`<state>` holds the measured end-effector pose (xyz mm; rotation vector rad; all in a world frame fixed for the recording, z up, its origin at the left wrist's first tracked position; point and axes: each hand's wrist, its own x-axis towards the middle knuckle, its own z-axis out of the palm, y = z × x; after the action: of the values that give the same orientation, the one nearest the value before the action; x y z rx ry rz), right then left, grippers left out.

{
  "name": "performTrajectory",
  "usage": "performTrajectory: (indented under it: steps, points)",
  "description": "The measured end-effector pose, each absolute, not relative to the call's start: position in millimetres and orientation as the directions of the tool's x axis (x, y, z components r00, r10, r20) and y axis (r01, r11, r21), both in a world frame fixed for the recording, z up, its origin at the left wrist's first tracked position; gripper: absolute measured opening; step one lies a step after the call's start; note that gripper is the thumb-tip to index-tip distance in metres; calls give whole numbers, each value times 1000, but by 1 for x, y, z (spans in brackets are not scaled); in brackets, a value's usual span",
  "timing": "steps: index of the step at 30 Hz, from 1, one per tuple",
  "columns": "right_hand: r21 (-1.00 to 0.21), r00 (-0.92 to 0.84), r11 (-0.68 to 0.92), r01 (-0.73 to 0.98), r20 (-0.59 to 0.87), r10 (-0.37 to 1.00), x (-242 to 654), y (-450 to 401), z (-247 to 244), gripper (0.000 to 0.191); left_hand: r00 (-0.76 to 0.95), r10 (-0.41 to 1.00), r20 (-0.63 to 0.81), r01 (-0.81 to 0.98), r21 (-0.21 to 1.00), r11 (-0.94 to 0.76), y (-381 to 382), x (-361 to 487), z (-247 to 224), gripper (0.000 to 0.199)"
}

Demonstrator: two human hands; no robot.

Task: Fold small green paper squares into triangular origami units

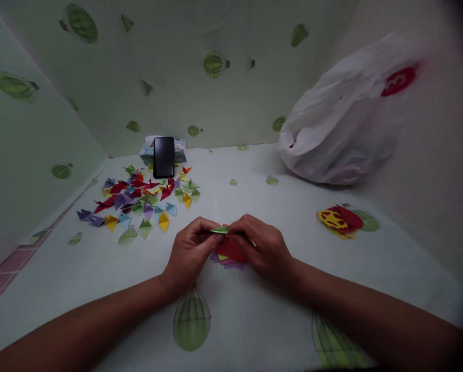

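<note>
Between my two hands is a small piece of folded green paper [220, 229], held above the table. My left hand [193, 250] pinches its left end between thumb and fingers. On the other end, the fingers of my right hand [260, 242] are closed in a pinch. Just below them lies a stack of coloured paper sheets [231, 251], red on top with yellow, pink and purple edges showing; my hands partly hide it. Off to the left spreads a pile of small folded paper pieces [138, 199] in red, purple, yellow, green, orange and blue.
A black phone [164, 157] leans against a tissue box [180, 151] behind the folded pieces. At the back right stands a white plastic bag [340, 124]. Red and yellow cut-out shapes [338, 219] lie at the right. Balloon-patterned covering lines the table and walls.
</note>
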<state>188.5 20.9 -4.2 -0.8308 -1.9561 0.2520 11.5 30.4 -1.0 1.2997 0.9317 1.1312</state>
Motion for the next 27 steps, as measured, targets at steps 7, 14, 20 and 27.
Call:
performTrajectory:
  steps: [7,14,20,27]
  points:
    - [-612,-261,657,441,613,746,189,22,-2,13,228,969,96,-85,993,-79,30,11,-2,10]
    - [-871,-168,395,290,360,918,191,25,3,9,237,966,107,-63,994,-94,31,10,-3,7]
    - [-984,-258,156,88,129,958,191,27,6,20,303,940,159,1,986,-167,31,9,-1,1]
    - [-986,-289,127,104,93,953,193,29,8,20,329,930,162,38,982,-185,33,8,-2,3]
